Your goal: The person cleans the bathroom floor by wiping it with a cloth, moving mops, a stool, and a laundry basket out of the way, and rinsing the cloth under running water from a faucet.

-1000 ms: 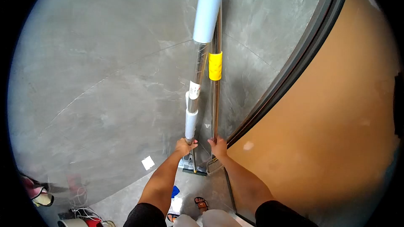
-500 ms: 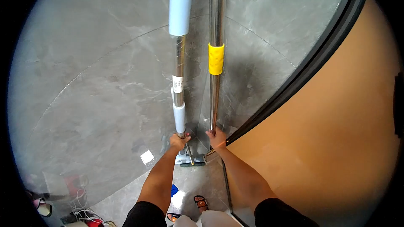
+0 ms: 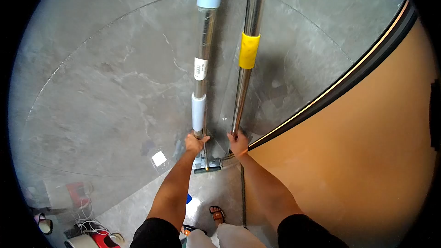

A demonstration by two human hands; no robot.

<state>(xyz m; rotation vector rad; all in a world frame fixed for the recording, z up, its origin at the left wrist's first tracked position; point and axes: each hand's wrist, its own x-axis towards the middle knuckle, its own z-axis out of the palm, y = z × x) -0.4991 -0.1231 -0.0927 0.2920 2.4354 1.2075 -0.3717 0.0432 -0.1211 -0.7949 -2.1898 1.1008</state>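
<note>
Metal pole (image 3: 206, 32) fills closed left hand (image 3: 194, 143); second pole (image 3: 241, 96) fills closed right hand (image 3: 238, 143); orange panel (image 3: 340, 142) beside it.

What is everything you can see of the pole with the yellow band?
The pole looks like shiny metal, with a yellow band around it. It tilts slightly right toward its top, which runs out of view. The right hand grips it low down; I cannot tell whether it touches the grey marbled surface behind.
</note>
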